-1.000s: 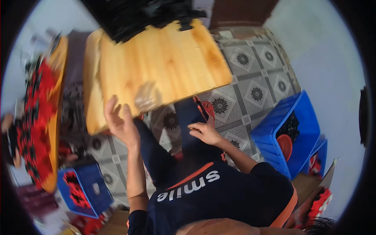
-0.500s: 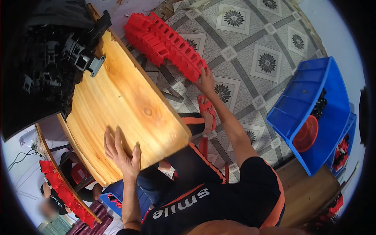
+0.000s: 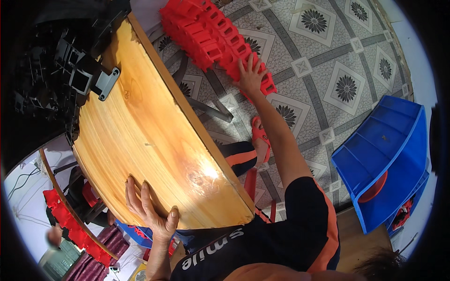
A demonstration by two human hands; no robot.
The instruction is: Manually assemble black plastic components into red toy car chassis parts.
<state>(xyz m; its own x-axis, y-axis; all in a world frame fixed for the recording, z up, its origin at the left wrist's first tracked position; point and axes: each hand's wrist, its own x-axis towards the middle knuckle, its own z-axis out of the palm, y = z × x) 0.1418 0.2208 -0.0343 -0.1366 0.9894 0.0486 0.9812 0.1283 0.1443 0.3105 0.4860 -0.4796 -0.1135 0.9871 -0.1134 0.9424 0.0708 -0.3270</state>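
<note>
My left hand (image 3: 152, 213) lies on the pale wooden tabletop (image 3: 154, 154) near its front edge, fingers stretched out and nothing held. Beyond the table's right side, my right arm reaches down to a long row of nested red plastic pieces (image 3: 225, 42). My right hand (image 3: 251, 77) rests on the near end of that row with its fingers spread. Its palm side is hidden. On the table's far left, a heap of black plastic parts (image 3: 42, 70) sits in shadow, and one grey bracket-like part (image 3: 108, 84) sticks out over the wood.
Dark metal legs (image 3: 211, 108) stand on the patterned tile floor (image 3: 347, 86) beside the table. At right, a blue bin (image 3: 375, 145) holds a red bowl (image 3: 375, 187). Lower left, another table bears red pieces (image 3: 70, 225), with a person (image 3: 55, 234) beside it.
My right hand has shifted from gripping the row's end to lying spread on top of it. My left hand stays on the tabletop. The whole view has tilted slightly.
</note>
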